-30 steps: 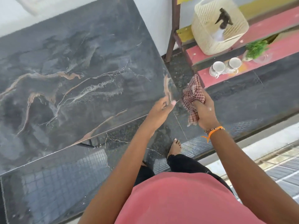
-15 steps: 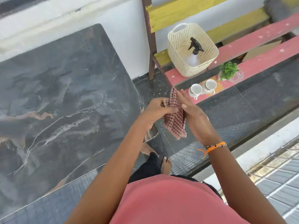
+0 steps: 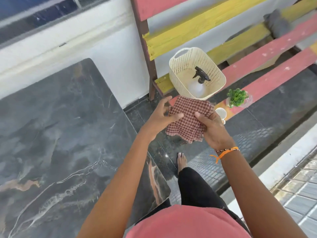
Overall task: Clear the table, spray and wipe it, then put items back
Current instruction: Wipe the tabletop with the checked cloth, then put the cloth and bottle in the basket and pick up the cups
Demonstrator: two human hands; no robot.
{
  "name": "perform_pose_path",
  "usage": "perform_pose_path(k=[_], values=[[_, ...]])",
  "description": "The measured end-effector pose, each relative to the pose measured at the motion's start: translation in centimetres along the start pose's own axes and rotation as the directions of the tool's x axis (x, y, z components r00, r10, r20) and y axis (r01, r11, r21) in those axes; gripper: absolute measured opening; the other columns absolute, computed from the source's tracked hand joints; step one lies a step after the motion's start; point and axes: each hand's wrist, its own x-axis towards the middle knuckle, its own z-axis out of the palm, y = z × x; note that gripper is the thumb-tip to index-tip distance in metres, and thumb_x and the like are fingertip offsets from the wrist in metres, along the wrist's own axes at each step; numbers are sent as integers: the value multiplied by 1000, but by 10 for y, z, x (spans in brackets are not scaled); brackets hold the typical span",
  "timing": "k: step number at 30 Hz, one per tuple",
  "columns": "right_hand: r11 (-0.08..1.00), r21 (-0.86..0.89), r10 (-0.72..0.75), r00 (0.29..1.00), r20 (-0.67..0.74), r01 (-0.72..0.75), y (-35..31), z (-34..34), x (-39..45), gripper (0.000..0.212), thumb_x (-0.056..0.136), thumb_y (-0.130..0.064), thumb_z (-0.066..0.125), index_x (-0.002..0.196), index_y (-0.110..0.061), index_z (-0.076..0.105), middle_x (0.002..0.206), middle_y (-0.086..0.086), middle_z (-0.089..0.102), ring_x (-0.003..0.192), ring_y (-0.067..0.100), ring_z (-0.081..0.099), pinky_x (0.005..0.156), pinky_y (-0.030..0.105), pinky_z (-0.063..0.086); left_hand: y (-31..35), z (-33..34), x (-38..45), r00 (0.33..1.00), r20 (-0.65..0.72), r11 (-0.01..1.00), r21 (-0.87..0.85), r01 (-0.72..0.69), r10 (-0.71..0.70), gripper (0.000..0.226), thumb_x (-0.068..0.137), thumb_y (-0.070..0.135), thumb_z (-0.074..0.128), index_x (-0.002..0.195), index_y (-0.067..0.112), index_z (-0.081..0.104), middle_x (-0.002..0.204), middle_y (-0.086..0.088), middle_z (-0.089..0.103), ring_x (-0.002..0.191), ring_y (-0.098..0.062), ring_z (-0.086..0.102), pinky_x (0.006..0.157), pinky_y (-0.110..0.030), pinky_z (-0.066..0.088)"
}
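Just past the table's far corner, both hands held a red-and-white checked woven cloth (image 3: pixel 187 121) in the air, well above the dark tiled floor (image 3: pixel 253 124). The left hand (image 3: pixel 162 115) pinched the cloth's near-left edge, its thumb laid across the top of the fabric and its other fingers loosely spread. The right hand (image 3: pixel 214 129) gripped the cloth's right side, thumb on top and fingers curled underneath; an orange thread band and a beaded bracelet (image 3: pixel 226 152) circled that wrist. The cloth lay roughly flat between the hands, its near hem hanging slightly.

To the left of the left hand stretched the dark grey marble-patterned table (image 3: pixel 60 134), its rounded corner close under the left forearm. Beyond the hands, a bench of red and yellow painted wooden slats (image 3: pixel 267 54) carried a cream perforated plastic basket (image 3: pixel 178 69), just beyond the cloth's far edge. Inside the basket stood a clear spray bottle with a black trigger head (image 3: pixel 200 78). To the right of the basket, beyond the right hand, a small green leafy plant in a clear glass dish (image 3: pixel 237 98) sat on the bench's front slat. A white ceramic cup (image 3: pixel 221 113) showed just beside the right hand's knuckles, partly hidden by them. Below the hands a bare foot (image 3: pixel 181 160) rested on the floor.
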Motion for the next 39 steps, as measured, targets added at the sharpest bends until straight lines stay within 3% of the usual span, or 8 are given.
perform_pose_path(k=[3, 5, 8, 12, 18, 24, 28, 39], values=[[991, -135, -24, 986, -163, 2, -5, -3, 35, 18, 90, -4, 57, 105, -13, 58, 93, -2, 73, 86, 14, 70, 71, 29, 56, -8, -5, 26, 996, 90, 999, 46, -7, 3, 87, 71, 23, 79, 139, 42, 27, 141, 3, 44, 123, -12, 48, 86, -20, 44], [966, -253, -13, 963, -268, -57, -11, -8, 64, 34, 84, -6, 66, 110, -17, 47, 94, 0, 66, 84, 17, 67, 71, 32, 53, -6, -2, 43, 998, 65, 998, 63, -19, 14, 80, 73, 12, 77, 133, 44, 36, 137, 5, 48, 118, -8, 52, 94, -28, 47], [889, -418, 154, 981, -117, -190, -22, -21, 97, 71, 72, -16, 79, 124, -28, 33, 110, 9, 56, 95, 21, 61, 76, 35, 55, 2, 8, 66, 993, -121, 995, 104, -4, 16, 66, 73, 2, 73, 125, 38, 52, 127, 9, 55, 112, -11, 55, 97, -37, 49], [380, -924, 286, 954, 88, -28, -37, -40, 138, 68, 69, -11, 79, 129, -25, 50, 120, 13, 42, 106, 23, 45, 99, 38, 44, 16, 14, 99, 974, -222, 989, 131, 73, -43, 68, 69, 2, 76, 127, 31, 54, 128, 6, 54, 115, -15, 52, 94, -31, 49], [6, -979, 28, 979, 204, 204, -64, -43, 201, 23, 75, -14, 71, 98, -19, 71, 124, 12, 43, 116, 35, 37, 99, 42, 32, 45, 14, 154, 948, -315, 801, 580, 150, 51, 41, 69, 18, 76, 108, 19, 64, 109, -1, 49, 100, -15, 49, 84, -28, 44], [-216, -892, -78, 903, 422, 397, -99, -39, 275, 23, 73, -18, 69, 96, -18, 72, 108, 2, 61, 105, 34, 42, 82, 37, 37, 81, 8, 222, 930, -302, 625, 773, 110, 210, 27, 70, 19, 67, 95, 13, 56, 90, 0, 53, 94, -22, 48, 66, -30, 35], [-170, -916, -168, 905, 390, 363, -106, -47, 321, 26, 75, -14, 66, 99, -23, 68, 99, 0, 63, 93, 26, 55, 63, 27, 35, 86, 8, 268, 916, -317, 621, 777, 102, 245, 32, 76, 18, 65, 104, 13, 50, 105, -4, 49, 93, -20, 45, 63, -31, 34], [231, -967, 16, 993, 114, 107, -59, -101, 410, 32, 70, 5, 65, 97, -9, 74, 98, 12, 70, 87, 22, 62, 69, 22, 44, 52, 30, 348, 840, -543, 860, 436, 266, 16, 29, 81, 2, 63, 108, 11, 57, 116, -12, 45, 79, -18, 46, 50, -20, 37]])
